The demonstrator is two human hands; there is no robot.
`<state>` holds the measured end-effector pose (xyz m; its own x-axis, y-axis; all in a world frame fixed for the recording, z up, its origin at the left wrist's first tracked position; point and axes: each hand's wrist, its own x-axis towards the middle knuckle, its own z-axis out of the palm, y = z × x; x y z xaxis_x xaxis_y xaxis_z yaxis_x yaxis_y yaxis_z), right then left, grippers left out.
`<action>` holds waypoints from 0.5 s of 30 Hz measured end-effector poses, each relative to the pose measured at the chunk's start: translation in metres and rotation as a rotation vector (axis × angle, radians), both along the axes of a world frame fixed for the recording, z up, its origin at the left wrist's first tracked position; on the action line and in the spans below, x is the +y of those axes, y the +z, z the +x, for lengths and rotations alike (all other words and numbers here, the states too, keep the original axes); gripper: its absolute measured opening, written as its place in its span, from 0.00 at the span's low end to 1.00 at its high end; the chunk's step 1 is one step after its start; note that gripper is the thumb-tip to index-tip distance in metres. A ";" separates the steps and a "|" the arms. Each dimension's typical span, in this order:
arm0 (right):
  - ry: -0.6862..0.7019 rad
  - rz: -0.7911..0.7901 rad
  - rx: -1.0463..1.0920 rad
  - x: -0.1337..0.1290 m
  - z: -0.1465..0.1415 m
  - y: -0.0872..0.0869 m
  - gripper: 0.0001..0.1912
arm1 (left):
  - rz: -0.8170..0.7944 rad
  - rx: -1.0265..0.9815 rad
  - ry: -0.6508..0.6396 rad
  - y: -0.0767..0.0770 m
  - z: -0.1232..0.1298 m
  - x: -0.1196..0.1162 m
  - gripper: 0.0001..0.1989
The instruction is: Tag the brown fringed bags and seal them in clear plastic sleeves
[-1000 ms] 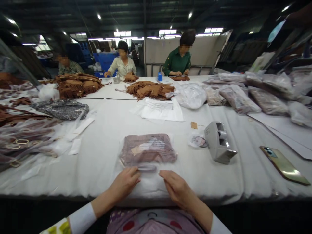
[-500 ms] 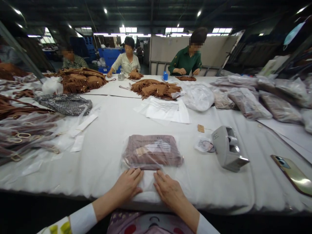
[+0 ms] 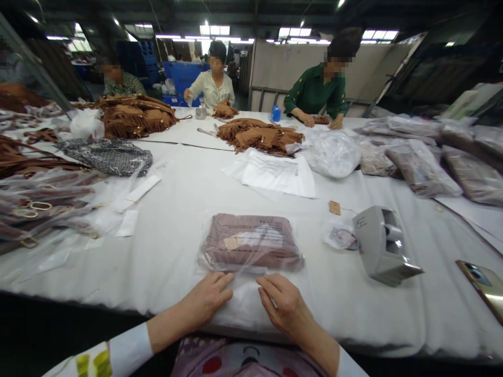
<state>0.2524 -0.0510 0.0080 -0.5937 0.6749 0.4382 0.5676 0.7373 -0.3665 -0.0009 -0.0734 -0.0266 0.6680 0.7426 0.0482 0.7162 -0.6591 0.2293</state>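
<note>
A flat brown bag (image 3: pixel 251 254) lies inside a clear plastic bag (image 3: pixel 296 225) with dark print, at the middle of the table's near side. A small tan tag and white paper show through the film. My left hand (image 3: pixel 208 301) rests on the loose near end of the plastic, fingers stretched forward. Opposite it, my right hand (image 3: pixel 286 306) is on the same loose end with its fingers extended and slightly bent. Both hands are open, just short of the brown bag's near edge, a gap of film between them.
To the right stand a grey tape dispenser (image 3: pixel 387 246), a small clear packet (image 3: pixel 340 235) and a phone (image 3: pixel 485 288). Bagged goods (image 3: pixel 424 167) pile up behind. Fringed brown bags (image 3: pixel 259 135) and white sheets (image 3: pixel 275 173) lie ahead; straps in plastic (image 3: pixel 43 209) lie left. Several people work across the table.
My right hand has shifted slightly right, its fingers lifting into more of a bend. My left hand stays nearly in place. The view has tilted a little; the co-worker in green has lowered their hands.
</note>
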 end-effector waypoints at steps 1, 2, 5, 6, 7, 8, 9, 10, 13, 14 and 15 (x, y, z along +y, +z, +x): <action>0.040 -0.008 -0.028 0.001 -0.003 -0.001 0.14 | -0.007 0.009 -0.003 0.001 0.000 0.000 0.12; 0.082 -0.017 -0.062 0.002 -0.006 -0.002 0.16 | -0.016 0.021 -0.005 0.003 0.001 0.001 0.12; 0.181 -0.060 -0.147 0.006 -0.019 -0.010 0.19 | -0.056 0.065 -0.017 0.008 0.005 0.006 0.12; 0.189 -0.071 -0.164 0.007 -0.022 -0.014 0.19 | -0.074 0.084 -0.023 0.010 0.006 0.007 0.13; 0.184 -0.077 -0.178 0.009 -0.025 -0.018 0.20 | -0.093 0.102 -0.030 0.012 0.007 0.009 0.13; 0.171 -0.078 -0.189 0.011 -0.027 -0.021 0.20 | -0.112 0.116 -0.039 0.013 0.008 0.010 0.12; 0.153 -0.077 -0.199 0.012 -0.027 -0.024 0.20 | -0.129 0.124 -0.055 0.015 0.007 0.011 0.12; 0.137 -0.081 -0.209 0.012 -0.026 -0.027 0.20 | -0.144 0.123 -0.073 0.017 0.006 0.011 0.10; 0.114 -0.121 -0.253 0.004 -0.013 -0.028 0.20 | -0.187 0.073 -0.074 0.024 -0.002 0.007 0.09; 0.104 -0.134 -0.270 -0.001 -0.007 -0.026 0.20 | -0.211 0.042 -0.037 0.026 -0.006 0.006 0.11; 0.095 -0.146 -0.288 -0.007 -0.002 -0.024 0.20 | -0.241 0.004 0.014 0.029 -0.009 0.005 0.15</action>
